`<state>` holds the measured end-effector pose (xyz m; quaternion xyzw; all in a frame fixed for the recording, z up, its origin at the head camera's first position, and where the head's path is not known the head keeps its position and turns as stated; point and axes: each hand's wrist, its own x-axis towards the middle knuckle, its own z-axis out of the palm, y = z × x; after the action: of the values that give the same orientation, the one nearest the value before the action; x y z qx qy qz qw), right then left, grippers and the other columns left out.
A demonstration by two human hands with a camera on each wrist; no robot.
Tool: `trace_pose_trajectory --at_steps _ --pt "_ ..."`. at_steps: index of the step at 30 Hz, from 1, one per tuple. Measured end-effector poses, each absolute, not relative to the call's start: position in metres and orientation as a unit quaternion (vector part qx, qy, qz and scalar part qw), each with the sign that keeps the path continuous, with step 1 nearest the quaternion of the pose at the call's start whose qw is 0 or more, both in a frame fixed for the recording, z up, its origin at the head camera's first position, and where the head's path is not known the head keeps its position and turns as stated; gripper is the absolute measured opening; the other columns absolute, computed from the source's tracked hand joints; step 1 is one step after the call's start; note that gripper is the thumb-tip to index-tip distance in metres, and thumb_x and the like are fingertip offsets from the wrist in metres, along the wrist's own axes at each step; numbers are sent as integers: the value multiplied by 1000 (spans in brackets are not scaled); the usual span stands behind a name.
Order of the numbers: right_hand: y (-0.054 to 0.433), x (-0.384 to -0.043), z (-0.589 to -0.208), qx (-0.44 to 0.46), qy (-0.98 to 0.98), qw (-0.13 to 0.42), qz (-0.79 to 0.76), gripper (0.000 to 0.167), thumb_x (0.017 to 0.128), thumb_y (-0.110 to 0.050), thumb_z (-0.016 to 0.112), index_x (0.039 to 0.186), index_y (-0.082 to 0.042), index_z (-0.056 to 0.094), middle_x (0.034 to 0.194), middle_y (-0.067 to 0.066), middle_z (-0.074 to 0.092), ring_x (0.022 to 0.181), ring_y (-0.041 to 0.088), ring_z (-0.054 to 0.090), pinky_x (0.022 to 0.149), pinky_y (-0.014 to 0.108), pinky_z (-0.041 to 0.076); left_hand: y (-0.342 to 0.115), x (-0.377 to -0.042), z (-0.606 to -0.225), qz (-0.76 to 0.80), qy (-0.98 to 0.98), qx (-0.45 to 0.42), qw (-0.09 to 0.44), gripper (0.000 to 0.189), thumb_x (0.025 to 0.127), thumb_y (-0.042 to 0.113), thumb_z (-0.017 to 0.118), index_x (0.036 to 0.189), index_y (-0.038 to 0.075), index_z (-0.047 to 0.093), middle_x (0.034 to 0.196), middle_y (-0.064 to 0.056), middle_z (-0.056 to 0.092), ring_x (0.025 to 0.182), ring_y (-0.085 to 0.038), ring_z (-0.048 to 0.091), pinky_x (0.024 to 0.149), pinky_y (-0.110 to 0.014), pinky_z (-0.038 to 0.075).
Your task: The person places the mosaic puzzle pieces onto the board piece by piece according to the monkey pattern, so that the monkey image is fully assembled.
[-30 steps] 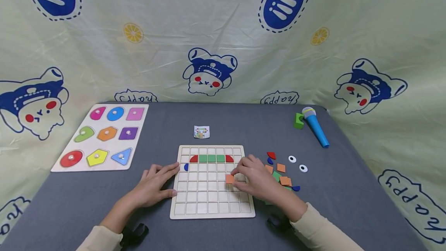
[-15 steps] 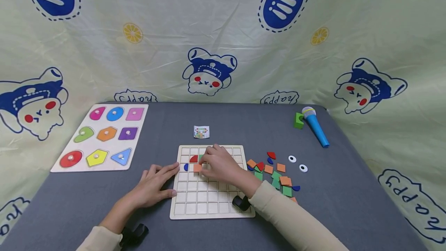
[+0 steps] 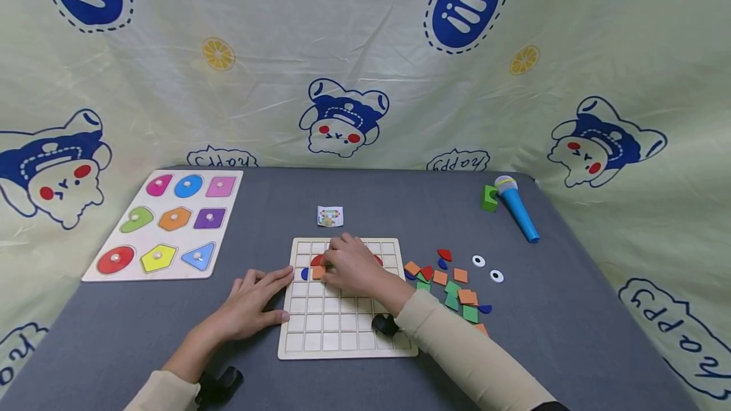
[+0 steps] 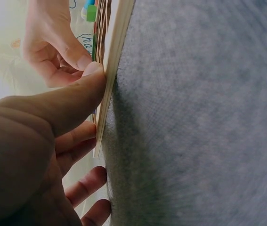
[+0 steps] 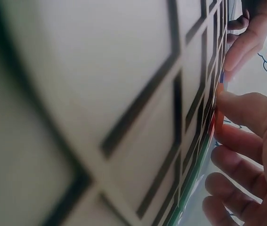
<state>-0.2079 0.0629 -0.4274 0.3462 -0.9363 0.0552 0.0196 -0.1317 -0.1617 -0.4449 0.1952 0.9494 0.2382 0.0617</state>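
Observation:
A pale grid board [image 3: 348, 355] lies on the table. My left hand [image 3: 251, 306] rests at its left edge, thumb and fingertips touching the rim. Over the board's upper left, my right hand [image 3: 360, 268] pinches an orange square tile [image 3: 318, 273] between thumb and index finger; the right wrist view shows the tile [image 5: 220, 106] at the board's surface. Just left of it sits a blue half-round piece [image 3: 305, 273]. Above is a red curved piece [image 3: 316, 260], and another red piece [image 3: 379, 260] shows right of the hand. The hand hides the green tiles between them in the head view.
Loose orange, green, red and blue pieces [image 3: 467, 297] lie right of the board, with two white rings [image 3: 497, 276] beyond. A small picture card [image 3: 330, 216] is behind the board. Farther out are a shape puzzle [image 3: 165, 265], a blue microphone [image 3: 518, 211] and a green block [image 3: 489, 198].
My right hand has carried the orange tile leftward across the board from its right side, ending beside the blue piece. My left hand has stayed at the left edge.

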Motion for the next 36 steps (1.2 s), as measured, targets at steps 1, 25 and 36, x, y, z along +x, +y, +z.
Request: trace_pose_trajectory --at_steps 1,25,36 --pt "63 -208 -428 348 -936 20 53 22 82 -38 69 98 -23 73 93 -4 60 83 13 45 74 27 36 -161 -132 -444 238 950 193 66 70 81 33 72 142 15 44 150 2 39 111 -22 38 78 -36 24" --pt "63 -206 -425 347 -936 10 56 24 84 -39 67 102 -24 72 98 -5 60 91 14 47 84 31 40 -162 -131 -441 235 950 198 60 69 81 34 71 142 15 44 150 1 39 110 -22 39 78 -36 24" --pt "121 -202 -407 321 -933 63 151 28 79 -32 76 101 -14 73 94 1 60 88 15 47 80 35 39 -162 -130 -441 236 949 199 58 69 81 33 72 142 16 44 150 1 39 110 -21 39 78 -36 24"
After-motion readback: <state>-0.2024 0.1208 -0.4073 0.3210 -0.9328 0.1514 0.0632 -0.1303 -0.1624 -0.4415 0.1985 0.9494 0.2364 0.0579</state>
